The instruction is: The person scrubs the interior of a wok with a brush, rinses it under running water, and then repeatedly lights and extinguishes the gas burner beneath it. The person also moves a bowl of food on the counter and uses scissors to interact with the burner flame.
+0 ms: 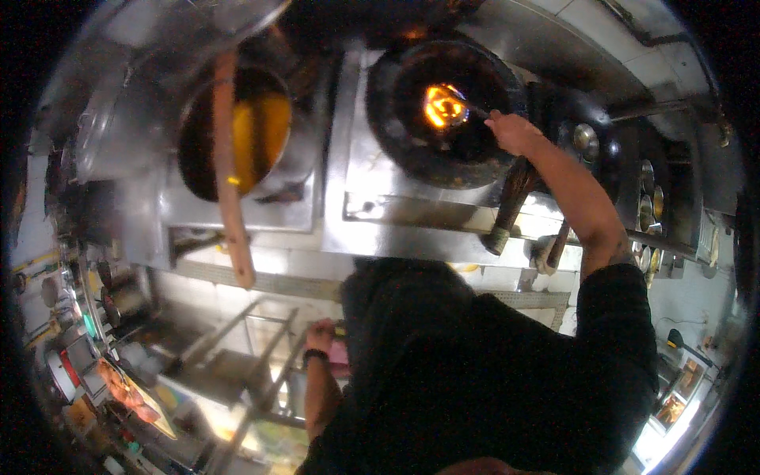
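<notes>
My right hand point(514, 133) reaches over the round black burner well point(388, 134), its fingers closed around the end of a thin rod-like handle point(477, 111). The handle points toward an orange flame point(445, 107) glowing in the middle of the well. What is at its far end is lost in the glare. My left hand point(320, 332), with a dark band at the wrist, is low beside my body, next to something pink point(339, 356). Its fingers are too small and blurred to read, and whether it touches the pink thing does not show.
Left of the burner, a long wooden handle point(230, 158) crosses a round opening with a yellow area point(261, 138) inside. A bristle brush point(513, 198) hangs over the stove's front edge. Metal bowls point(586, 141) stand on the right. Reddish food point(127, 392) lies on a board at lower left.
</notes>
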The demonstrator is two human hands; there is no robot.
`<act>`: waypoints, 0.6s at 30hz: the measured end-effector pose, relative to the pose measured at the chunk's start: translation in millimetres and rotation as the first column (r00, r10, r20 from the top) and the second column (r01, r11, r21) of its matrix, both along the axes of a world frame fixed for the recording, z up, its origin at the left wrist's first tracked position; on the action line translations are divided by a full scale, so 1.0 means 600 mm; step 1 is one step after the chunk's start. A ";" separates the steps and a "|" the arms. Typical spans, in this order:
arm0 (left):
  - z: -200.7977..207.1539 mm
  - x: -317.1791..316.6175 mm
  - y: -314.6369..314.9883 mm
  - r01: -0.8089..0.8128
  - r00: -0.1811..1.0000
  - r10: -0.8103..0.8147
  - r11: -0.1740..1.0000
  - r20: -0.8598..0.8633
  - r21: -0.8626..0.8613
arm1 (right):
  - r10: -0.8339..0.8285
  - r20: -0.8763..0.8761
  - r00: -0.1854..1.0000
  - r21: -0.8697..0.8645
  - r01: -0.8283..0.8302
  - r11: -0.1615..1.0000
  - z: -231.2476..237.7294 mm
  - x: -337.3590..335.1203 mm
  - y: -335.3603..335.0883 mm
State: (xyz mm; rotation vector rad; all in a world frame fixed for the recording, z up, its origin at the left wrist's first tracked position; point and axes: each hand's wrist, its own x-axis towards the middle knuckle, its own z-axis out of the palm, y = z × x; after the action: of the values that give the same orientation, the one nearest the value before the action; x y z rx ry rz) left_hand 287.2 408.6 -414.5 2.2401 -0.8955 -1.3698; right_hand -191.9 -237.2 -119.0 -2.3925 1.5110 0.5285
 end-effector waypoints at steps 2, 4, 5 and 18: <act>0.143 -0.037 -0.135 -0.024 1.000 0.024 0.991 -0.004 0.134 | 0.046 -0.044 0.998 -0.007 -0.047 0.999 -0.001 -0.051 -0.011; 0.181 -0.052 -0.150 -0.099 0.994 0.105 0.983 -0.033 0.157 | 0.171 -0.073 0.983 -0.042 -0.175 0.984 0.002 -0.055 -0.031; 0.159 -0.048 -0.136 -0.136 0.986 0.145 0.984 -0.078 0.117 | 0.147 -0.082 0.986 -0.001 -0.148 0.989 -0.005 -0.049 -0.033; 0.009 -0.040 0.019 -0.115 0.987 0.123 0.990 -0.100 0.077 | -0.027 -0.026 0.999 -0.018 0.026 0.999 0.036 -0.042 -0.012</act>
State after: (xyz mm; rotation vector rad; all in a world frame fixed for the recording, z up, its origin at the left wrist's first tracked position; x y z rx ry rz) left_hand 263.3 420.2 -409.1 2.2114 -0.6766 -1.4695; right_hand -217.1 -244.2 -97.4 -2.3843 1.5623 0.5445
